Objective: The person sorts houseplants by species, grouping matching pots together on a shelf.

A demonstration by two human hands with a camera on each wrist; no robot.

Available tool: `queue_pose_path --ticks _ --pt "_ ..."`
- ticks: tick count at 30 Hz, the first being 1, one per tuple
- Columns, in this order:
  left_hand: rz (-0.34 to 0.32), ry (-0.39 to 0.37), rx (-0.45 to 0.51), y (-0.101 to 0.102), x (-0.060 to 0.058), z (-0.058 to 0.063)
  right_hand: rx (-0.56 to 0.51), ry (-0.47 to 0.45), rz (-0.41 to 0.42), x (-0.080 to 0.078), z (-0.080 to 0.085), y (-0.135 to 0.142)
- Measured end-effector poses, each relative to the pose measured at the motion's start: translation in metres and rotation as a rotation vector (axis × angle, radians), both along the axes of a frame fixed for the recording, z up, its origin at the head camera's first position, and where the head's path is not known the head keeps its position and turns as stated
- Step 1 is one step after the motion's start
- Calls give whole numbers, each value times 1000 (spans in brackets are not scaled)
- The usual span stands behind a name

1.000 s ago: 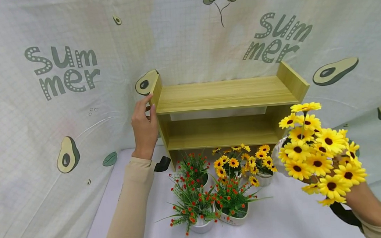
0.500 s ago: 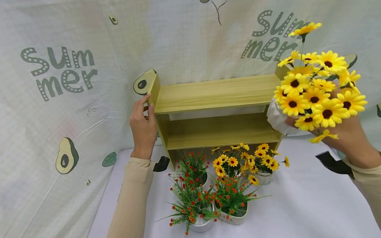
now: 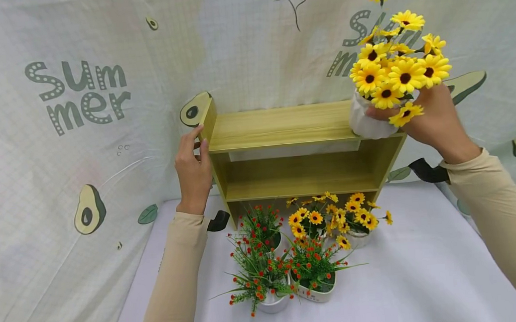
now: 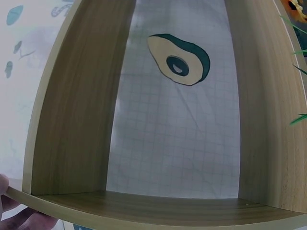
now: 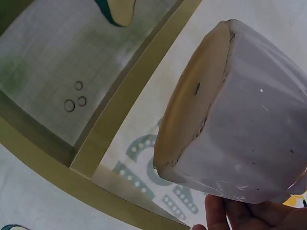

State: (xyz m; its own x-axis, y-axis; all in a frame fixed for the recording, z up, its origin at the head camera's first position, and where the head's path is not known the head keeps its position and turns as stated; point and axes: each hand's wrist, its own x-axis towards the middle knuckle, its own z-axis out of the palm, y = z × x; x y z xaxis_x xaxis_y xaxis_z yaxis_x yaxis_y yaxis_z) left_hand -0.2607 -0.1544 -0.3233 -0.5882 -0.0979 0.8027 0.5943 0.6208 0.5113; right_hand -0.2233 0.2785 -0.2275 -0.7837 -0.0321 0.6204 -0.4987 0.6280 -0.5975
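Before a printed cloth [image 3: 236, 43], the right hand [image 3: 437, 118] grips a pot [image 3: 369, 121] tilted near the shelf [image 3: 278, 124]; the left hand [image 3: 193, 173] touches the shelf's side, whether gripping I cannot tell.

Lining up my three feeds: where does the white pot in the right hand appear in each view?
Head: white pot upper right, overlapping the wooden shelf's right end, held by the right hand.
Left wrist: not in it.
Right wrist: white pot at right, underside showing.
Shared landmark: the wooden shelf, visible in all three.
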Motion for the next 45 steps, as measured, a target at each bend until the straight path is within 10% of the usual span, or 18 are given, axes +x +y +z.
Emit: queue_pose_path --ticks 31,45 --pt "12 6 1 2 0 0 271 -70 -214 -50 -2 16" --pt "-2 3 5 1 1 0 432 -40 -403 -18 -20 14"
